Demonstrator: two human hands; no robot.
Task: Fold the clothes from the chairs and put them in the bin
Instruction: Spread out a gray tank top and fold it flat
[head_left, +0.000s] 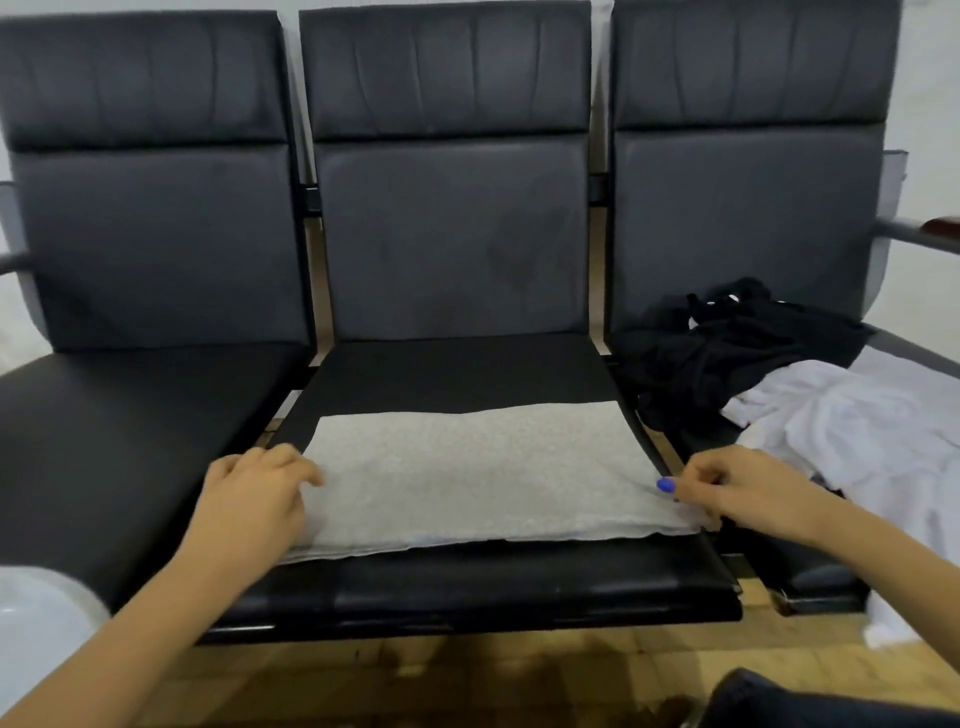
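Note:
A light grey garment (483, 473) lies folded into a flat rectangle on the seat of the middle black chair (457, 374). My left hand (254, 488) holds its left edge with curled fingers. My right hand (737, 488) pinches its right edge near the front corner. A crumpled black garment (727, 353) and a white garment (872, 431) are heaped on the right chair. A white bin (36, 623) shows partly at the lower left corner.
Three joined black padded chairs stand in a row against a white wall. The left chair's seat (119, 426) holds nothing. The white garment hangs over the right chair's front edge toward the wooden floor (467, 675). A dark cloth edge (810, 701) shows at the bottom right.

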